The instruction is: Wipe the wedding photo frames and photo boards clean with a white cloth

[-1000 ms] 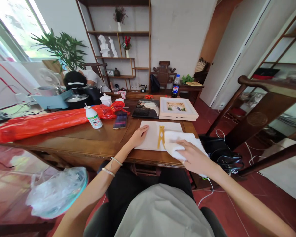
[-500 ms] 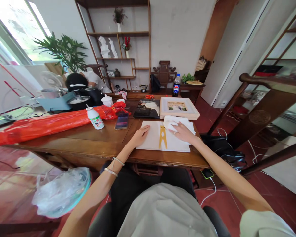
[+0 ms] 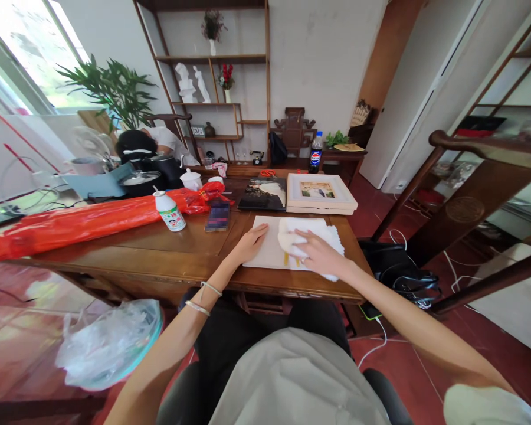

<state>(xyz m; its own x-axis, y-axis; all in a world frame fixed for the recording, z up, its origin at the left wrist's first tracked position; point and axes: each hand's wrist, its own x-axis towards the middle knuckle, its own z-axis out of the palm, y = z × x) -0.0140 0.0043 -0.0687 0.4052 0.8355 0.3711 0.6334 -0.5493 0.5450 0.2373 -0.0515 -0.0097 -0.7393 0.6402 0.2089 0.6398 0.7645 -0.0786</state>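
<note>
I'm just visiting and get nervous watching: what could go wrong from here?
The yellow shape, partly hidden by the white cloth, might shift if it is loose. The white board, near the edge of the table, could slide if the left hand lifts. The white bottle beside the phone might tip onto it if bumped.

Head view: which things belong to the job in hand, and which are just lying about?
In the job, it seems:
- white cloth, under the right hand
- white board, under the left hand
- yellow shape, partly covered

Apparently lying about:
- phone
- white bottle
- cola bottle
- framed picture
- red bundle
</note>
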